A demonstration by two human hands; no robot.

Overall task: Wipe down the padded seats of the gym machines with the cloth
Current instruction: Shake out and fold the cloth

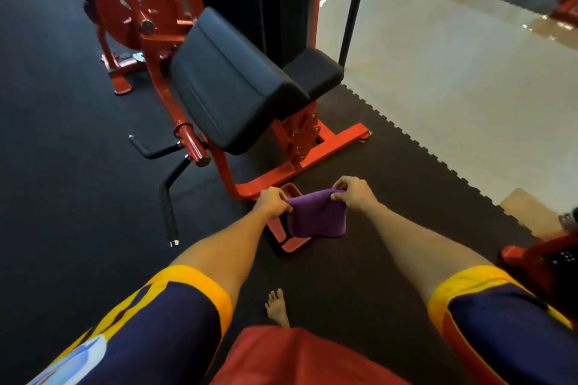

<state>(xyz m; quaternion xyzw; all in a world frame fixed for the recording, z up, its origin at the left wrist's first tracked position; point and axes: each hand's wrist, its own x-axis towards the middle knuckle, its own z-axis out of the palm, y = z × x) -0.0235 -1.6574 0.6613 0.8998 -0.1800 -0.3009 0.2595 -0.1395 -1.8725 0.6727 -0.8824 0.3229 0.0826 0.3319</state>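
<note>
Both hands, left hand point(272, 199) and right hand point(355, 194), stretch the cloth point(314, 216) sideways.

The room is dim over the black mat point(62, 166). The shiny pale floor point(453, 72) glows with bright spots of light. Edges bend and look a bit blurry.

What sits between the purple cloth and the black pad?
In the head view, only the machine's red frame bar and floor mat; the cloth, pinched by left hand and right hand, hangs clear of the pad.
</note>
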